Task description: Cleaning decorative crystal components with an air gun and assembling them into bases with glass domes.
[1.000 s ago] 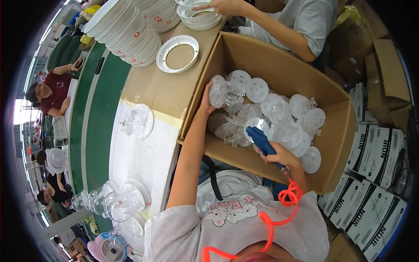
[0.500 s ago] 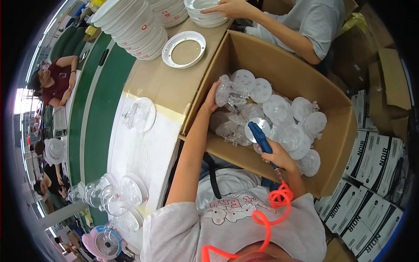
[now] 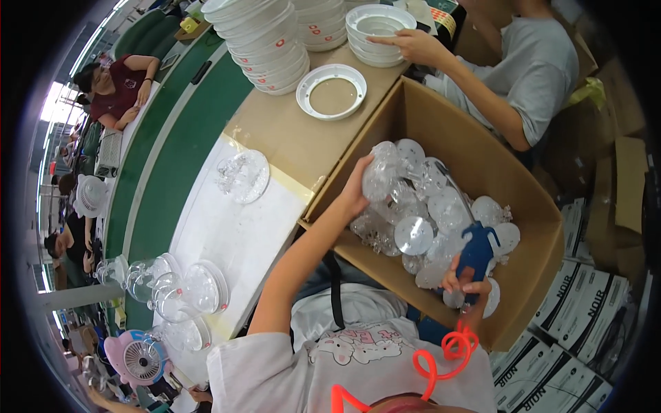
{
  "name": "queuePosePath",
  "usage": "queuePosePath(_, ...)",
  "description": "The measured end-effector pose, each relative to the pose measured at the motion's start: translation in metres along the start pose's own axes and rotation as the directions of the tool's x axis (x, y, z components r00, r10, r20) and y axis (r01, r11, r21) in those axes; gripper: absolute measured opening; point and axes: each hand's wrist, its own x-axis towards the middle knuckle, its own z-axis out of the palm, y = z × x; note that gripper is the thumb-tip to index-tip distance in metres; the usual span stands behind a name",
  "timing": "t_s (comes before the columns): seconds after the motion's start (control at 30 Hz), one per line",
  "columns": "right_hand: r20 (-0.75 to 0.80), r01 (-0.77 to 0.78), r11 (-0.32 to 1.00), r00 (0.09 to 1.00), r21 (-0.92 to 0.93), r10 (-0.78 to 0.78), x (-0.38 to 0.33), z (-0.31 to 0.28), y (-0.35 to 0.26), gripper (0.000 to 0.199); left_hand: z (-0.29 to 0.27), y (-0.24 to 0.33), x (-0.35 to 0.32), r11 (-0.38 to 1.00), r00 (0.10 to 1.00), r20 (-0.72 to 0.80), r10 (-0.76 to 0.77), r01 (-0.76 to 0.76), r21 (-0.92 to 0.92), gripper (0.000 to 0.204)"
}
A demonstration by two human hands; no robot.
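Observation:
My left hand [image 3: 356,187] is closed on a clear plastic part [image 3: 381,171], round and dome-like, over the left side of a cardboard box [image 3: 447,113]. Blue and long-nosed, an air blow gun [image 3: 476,255] is gripped in my right hand [image 3: 463,281] above the box's near right part. Its thin nozzle tilts up and left, away from the part in my left hand. An orange coiled hose [image 3: 463,342] runs from the gun's lower end across my shirt. Under both hands, several similar clear parts [image 3: 447,206] lie heaped in the box.
White ring frames stand in tall stacks [image 3: 265,51] on the bench, with one white ring [image 3: 332,91] lying before them. One clear part [image 3: 243,176] and several clear domes [image 3: 186,296] rest farther left. A co-worker's hand [image 3: 416,48] touches a short stack. Cartons [image 3: 571,303] stand right.
My right hand has moved right and lower with the blow gun, turning its nozzle away from the held part. My left hand still holds the clear part. The whole view has shifted slightly.

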Motion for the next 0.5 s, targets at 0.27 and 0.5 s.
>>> queuePosePath(0.27, -0.054, -0.048, 0.999, 0.997, 0.009, 0.049, 0.004, 0.013, -0.001, 0.058, 0.004, 0.068, -0.094, 0.603, 0.755, -0.128, 0.644, -0.603, -0.522, 0.068)
queuePosePath(0.5, 0.022, -0.042, 0.997, 0.999, -0.06, 0.044, 0.009, 0.006, -0.001, 0.055, -0.048, 0.094, -0.054, 0.473, 0.662, -0.228, 0.714, -0.696, -0.54, 0.063)
